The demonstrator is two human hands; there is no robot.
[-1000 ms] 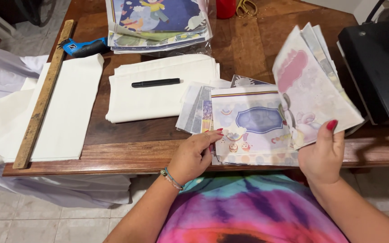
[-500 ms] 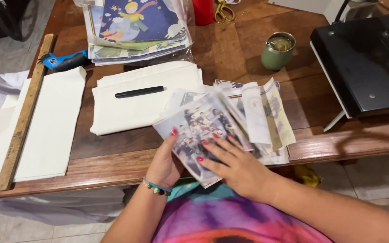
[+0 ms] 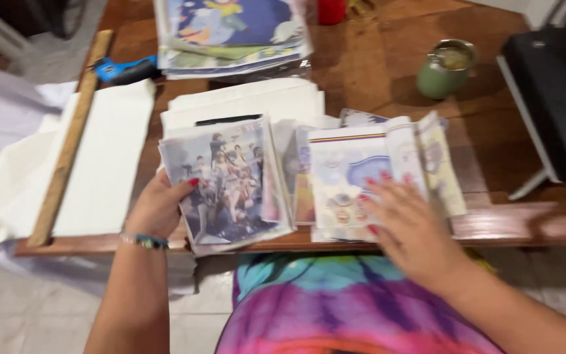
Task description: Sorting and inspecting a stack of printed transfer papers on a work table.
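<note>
A wooden tabletop (image 3: pixel 375 59) is seen from above in the head view, with pale tiled floor (image 3: pixel 8 308) below its near edge. A stack of clear-sleeved picture prints (image 3: pixel 227 180) is gripped at its left edge by the left hand (image 3: pixel 158 210), the thumb closed over the top sheet, which shows a group of figures; the stack lies at the near edge of the tabletop, left of centre. Just to its right, a second pile of printed sheets (image 3: pixel 352 177) with pale blue and cream designs is pressed under the right hand (image 3: pixel 404 226), whose fingers are spread flat and open on it. More sheets are fanned upward at the right side of that pile. The picture is blurred there, so finer detail cannot be told.

Behind the gripped stack, folded white cloths (image 3: pixel 250 101) are laid, with a black pen (image 3: pixel 227 120) upon them. A long wooden ruler (image 3: pixel 67 144) is set on white fabric (image 3: pixel 109 157) at the left, and a blue tool (image 3: pixel 126 69) is placed at its far end. A stack of colourful printed sheets (image 3: pixel 230 29) is seen at the far side, a green cup (image 3: pixel 447 69) to the far right, and a black machine (image 3: pixel 555 98) at the right edge.
</note>
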